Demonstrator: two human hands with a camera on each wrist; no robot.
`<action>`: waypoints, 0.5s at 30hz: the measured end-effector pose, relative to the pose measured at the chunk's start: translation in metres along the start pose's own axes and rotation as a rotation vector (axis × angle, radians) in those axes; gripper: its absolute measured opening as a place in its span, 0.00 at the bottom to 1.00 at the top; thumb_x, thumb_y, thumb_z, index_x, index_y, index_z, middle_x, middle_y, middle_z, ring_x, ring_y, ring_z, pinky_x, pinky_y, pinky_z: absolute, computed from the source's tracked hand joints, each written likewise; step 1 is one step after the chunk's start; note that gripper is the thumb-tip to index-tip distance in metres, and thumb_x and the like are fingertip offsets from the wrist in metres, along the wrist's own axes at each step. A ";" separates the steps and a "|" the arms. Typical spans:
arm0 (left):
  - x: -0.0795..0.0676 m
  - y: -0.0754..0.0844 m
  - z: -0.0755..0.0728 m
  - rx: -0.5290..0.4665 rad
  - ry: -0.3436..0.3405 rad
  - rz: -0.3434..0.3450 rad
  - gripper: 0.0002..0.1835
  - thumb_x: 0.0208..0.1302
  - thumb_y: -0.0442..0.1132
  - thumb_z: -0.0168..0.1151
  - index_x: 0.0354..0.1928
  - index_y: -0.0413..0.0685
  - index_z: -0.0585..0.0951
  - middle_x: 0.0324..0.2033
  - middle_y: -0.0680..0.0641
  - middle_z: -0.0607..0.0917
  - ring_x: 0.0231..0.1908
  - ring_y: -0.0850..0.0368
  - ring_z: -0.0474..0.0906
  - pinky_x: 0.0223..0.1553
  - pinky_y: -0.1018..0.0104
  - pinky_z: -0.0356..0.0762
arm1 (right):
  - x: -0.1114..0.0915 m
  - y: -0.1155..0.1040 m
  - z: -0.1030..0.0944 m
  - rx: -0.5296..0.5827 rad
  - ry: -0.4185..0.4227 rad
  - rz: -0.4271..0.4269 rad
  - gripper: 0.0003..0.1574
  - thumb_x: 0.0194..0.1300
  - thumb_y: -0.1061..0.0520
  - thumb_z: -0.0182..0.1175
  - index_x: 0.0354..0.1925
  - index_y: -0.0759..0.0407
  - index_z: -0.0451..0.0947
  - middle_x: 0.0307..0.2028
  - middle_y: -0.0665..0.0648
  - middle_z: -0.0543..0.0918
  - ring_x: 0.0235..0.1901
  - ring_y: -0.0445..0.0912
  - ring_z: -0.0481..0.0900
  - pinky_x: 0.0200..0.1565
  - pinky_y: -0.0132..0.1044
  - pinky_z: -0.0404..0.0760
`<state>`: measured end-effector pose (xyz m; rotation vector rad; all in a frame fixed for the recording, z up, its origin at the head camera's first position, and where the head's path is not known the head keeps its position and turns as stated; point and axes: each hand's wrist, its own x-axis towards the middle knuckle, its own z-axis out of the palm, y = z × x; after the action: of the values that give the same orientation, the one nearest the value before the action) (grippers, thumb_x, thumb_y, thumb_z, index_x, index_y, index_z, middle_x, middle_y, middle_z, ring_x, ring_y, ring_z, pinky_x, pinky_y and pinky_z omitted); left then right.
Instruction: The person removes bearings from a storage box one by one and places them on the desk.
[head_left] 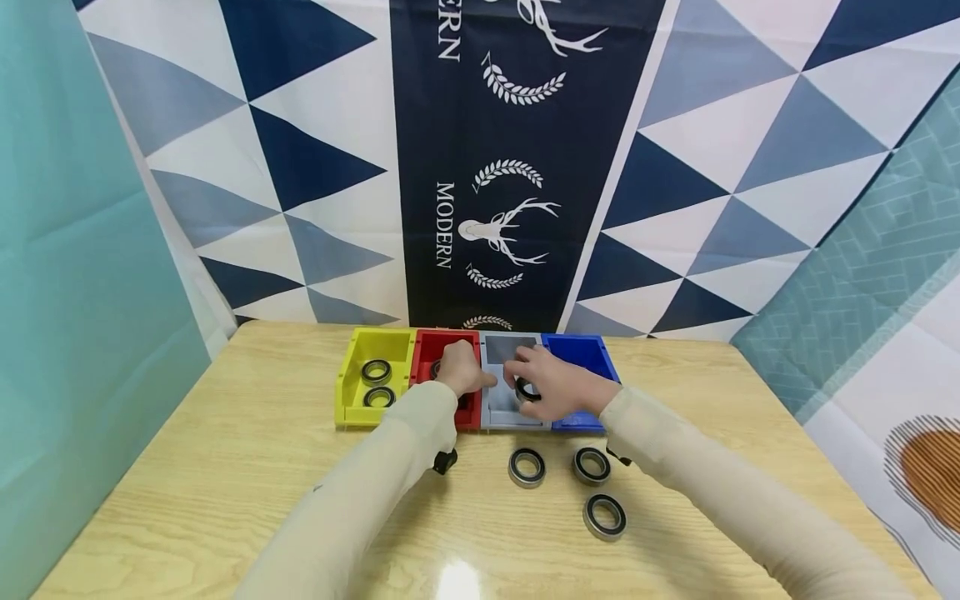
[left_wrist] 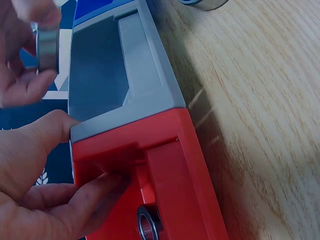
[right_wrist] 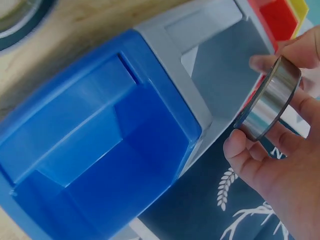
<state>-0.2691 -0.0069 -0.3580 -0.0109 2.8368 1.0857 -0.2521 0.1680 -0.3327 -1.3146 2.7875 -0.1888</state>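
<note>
My right hand pinches a ball bearing between thumb and fingers, tilted on edge over the grey bin. Nothing lies in the visible part of the grey bin in the left wrist view. My left hand grips the wall where the red bin and grey bin meet. Its thumb is at the grey rim and its fingers reach down inside the red bin. Another bearing lies in the red bin, near those fingers.
A yellow bin at the row's left holds two bearings. The blue bin stands at the right end. In front, three bearings lie on the wooden table. Patterned cloth hangs behind.
</note>
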 end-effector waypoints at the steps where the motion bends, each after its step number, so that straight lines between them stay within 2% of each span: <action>1: 0.000 0.000 0.000 0.000 0.000 0.000 0.14 0.50 0.41 0.74 0.29 0.39 0.79 0.16 0.48 0.74 0.21 0.57 0.72 0.25 0.69 0.71 | -0.002 -0.001 0.001 -0.003 0.003 -0.016 0.12 0.52 0.57 0.62 0.37 0.49 0.72 0.33 0.51 0.68 0.34 0.44 0.63 0.37 0.35 0.62; 8: 0.000 0.001 0.000 -0.012 -0.003 0.006 0.14 0.49 0.40 0.74 0.32 0.38 0.80 0.22 0.45 0.82 0.24 0.57 0.74 0.30 0.67 0.78 | -0.019 -0.012 0.003 0.029 0.008 -0.090 0.14 0.50 0.58 0.62 0.39 0.54 0.74 0.35 0.50 0.70 0.35 0.42 0.63 0.38 0.34 0.64; 15: -0.001 0.001 0.000 -0.019 0.008 0.016 0.14 0.50 0.40 0.74 0.32 0.37 0.82 0.26 0.42 0.86 0.25 0.57 0.76 0.35 0.64 0.83 | -0.027 -0.024 0.010 0.006 -0.021 -0.110 0.14 0.51 0.57 0.63 0.38 0.51 0.73 0.36 0.49 0.71 0.37 0.41 0.64 0.39 0.33 0.66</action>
<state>-0.2682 -0.0064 -0.3576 0.0057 2.8381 1.1177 -0.2156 0.1727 -0.3397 -1.4608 2.6972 -0.1867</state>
